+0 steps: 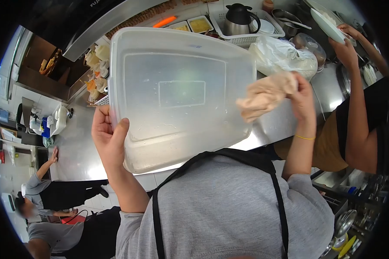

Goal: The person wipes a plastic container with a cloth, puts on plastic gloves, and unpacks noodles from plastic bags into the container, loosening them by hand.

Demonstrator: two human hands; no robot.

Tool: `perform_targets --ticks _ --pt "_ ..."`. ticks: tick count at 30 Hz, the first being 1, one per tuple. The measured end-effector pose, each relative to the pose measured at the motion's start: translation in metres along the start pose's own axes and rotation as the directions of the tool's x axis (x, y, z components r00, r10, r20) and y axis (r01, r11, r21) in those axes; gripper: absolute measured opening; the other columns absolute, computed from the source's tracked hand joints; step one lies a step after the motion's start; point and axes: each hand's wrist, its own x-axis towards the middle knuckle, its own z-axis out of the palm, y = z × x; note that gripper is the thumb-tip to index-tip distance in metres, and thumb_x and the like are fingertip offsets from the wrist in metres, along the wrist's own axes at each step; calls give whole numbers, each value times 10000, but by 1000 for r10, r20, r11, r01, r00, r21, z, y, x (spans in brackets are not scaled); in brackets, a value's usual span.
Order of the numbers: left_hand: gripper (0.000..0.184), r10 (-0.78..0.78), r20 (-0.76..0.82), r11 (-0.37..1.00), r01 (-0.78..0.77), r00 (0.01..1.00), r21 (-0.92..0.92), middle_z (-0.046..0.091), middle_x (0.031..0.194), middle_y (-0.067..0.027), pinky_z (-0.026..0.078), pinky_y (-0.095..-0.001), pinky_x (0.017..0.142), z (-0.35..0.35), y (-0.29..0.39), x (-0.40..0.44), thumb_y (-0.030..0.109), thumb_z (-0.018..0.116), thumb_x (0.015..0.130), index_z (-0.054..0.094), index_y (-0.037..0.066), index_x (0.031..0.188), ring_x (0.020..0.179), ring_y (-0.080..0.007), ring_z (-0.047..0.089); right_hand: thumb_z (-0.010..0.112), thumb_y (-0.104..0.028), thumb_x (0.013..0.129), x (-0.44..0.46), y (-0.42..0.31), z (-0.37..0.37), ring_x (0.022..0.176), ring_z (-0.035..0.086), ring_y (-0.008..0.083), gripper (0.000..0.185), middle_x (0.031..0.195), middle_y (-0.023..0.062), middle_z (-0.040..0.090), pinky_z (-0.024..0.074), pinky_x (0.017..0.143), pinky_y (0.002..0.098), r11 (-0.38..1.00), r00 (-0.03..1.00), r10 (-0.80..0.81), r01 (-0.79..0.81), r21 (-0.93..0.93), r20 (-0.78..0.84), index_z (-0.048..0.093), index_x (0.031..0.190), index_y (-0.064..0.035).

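A large translucent plastic lid (181, 125) with wet drops on it is held up in front of me, tilted over the steel counter. My left hand (109, 136) grips its left edge, thumb on the near face and fingers behind. To the right of the lid, my right hand (303, 97) is closed on a crumpled beige cloth (266, 96). The cloth hangs close to the lid's right edge; whether it touches is unclear, as it is slightly blurred.
Behind the lid runs a steel counter (78, 146). A white plastic bag (283, 58) and a basket with a thermal jug (237, 20) stand at the back. At right, a co-worker's hands hold a white plate (327, 26). Other people (52, 233) stand at lower left.
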Motion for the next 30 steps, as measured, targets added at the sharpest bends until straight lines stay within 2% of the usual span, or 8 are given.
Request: perform_targets --ticks 5,9,15,18,20,25,29,30 --pt "175 19 24 1000 -19 1000 22 511 715 16 352 -144 587 0 -3 2 -18 565 717 475 29 860 603 -9 433 625 -98 769 -16 -8 -69 790 552 64 192 896 -15 579 465 674 214 983 985 -32 0 -182 -171 571 950 -70" --pt "176 39 24 999 -39 999 -2 502 711 21 343 -140 582 7 -6 3 -18 567 714 472 35 853 597 -6 417 574 -28 761 -27 12 -39 790 545 77 173 887 1 574 453 679 211 988 980 54 -80 -133 -190 561 932 -52" --pt "186 31 62 1000 -31 998 -3 494 710 26 332 -139 583 14 -4 2 -8 579 713 467 39 854 599 -6 403 508 30 751 -9 62 66 834 568 192 203 852 62 554 463 728 276 796 918 10 233 -559 397 600 914 -48" --pt "189 67 65 997 -69 996 18 483 706 32 317 -139 567 17 1 -1 -2 588 712 463 43 847 595 -4 386 522 32 737 -9 100 80 833 566 231 206 883 76 564 465 713 310 624 858 -58 430 -653 510 606 904 -56" --pt "190 92 63 995 -95 994 36 474 701 36 309 -138 556 17 3 -4 0 592 711 461 45 842 589 -2 375 540 5 738 -12 105 87 844 566 235 204 895 54 576 465 720 331 701 865 -19 369 -610 502 617 910 -73" --pt "180 116 65 989 -121 991 86 444 683 48 280 -133 514 18 7 -5 0 590 718 456 48 830 566 5 342 547 -51 754 -19 107 89 830 569 241 171 882 51 591 465 711 331 460 793 217 432 -776 570 639 893 -89" --pt "176 152 70 981 -159 986 108 442 676 49 274 -130 507 22 8 -7 -11 581 717 456 47 826 557 8 336 540 -49 754 -13 106 81 797 572 227 146 861 68 596 461 698 305 602 802 188 363 -712 567 641 857 -67" --pt "175 144 74 982 -152 987 117 442 673 48 275 -131 507 23 9 -7 -16 578 715 456 46 824 555 8 335 532 -43 748 -10 89 79 785 569 205 137 839 71 594 453 703 289 700 873 174 215 -681 455 632 841 -45"
